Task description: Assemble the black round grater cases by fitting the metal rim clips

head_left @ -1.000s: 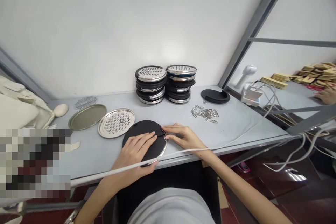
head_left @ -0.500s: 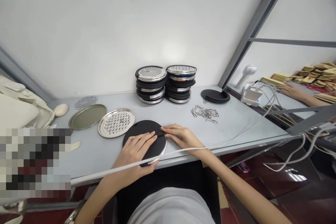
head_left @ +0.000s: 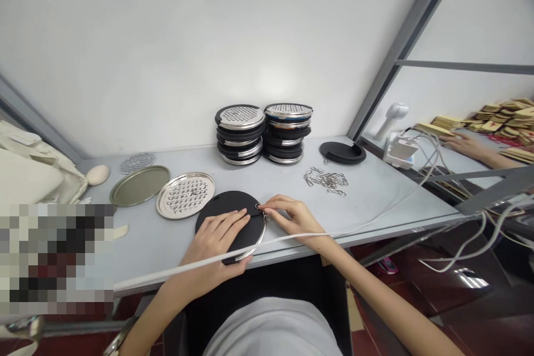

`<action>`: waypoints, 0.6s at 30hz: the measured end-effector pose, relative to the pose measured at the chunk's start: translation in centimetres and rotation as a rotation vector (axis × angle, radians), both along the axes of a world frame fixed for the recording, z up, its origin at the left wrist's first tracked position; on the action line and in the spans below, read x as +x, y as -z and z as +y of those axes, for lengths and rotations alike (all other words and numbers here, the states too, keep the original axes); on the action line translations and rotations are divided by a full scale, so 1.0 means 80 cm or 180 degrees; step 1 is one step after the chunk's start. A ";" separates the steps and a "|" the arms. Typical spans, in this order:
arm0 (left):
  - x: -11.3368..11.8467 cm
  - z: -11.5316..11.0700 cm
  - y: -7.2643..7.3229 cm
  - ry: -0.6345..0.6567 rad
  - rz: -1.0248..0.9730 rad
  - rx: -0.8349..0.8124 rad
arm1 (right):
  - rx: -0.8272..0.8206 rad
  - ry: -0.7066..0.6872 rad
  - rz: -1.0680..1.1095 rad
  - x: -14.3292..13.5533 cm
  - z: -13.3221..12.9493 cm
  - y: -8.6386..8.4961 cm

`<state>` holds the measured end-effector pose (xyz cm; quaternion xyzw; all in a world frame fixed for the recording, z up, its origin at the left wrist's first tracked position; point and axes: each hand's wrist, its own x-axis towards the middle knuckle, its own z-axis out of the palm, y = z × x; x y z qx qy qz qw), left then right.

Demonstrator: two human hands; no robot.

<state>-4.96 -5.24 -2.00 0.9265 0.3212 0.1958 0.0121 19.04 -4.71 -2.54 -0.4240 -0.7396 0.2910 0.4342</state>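
Note:
A round black disc (head_left: 231,206) with a silver rim lies near the front edge of the grey table. My left hand (head_left: 214,239) rests on it, fingers over its top and thumb at its front edge. At the disc's right edge my right hand (head_left: 292,217) pinches a small metal clip (head_left: 266,216), partly hidden by the fingers. Left of the disc are a round metal grater plate (head_left: 187,194) and an olive-green round plate (head_left: 139,185). Several silver clips (head_left: 327,179) lie in a loose pile to the right.
Two stacks of black-and-silver graters (head_left: 240,136) stand by the wall. A black ring-shaped holder (head_left: 342,152) lies at the back right. A white cable (head_left: 300,236) crosses before my hands. Another person's hand (head_left: 469,146) is at the far right.
My right thumb and index finger have drawn together and shifted slightly at the disc's edge. My left hand and the disc look the same.

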 end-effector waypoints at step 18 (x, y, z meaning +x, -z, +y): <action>0.005 -0.003 -0.003 0.0038 -0.0065 0.0013 | -0.0477 0.0238 0.0061 -0.002 0.005 0.002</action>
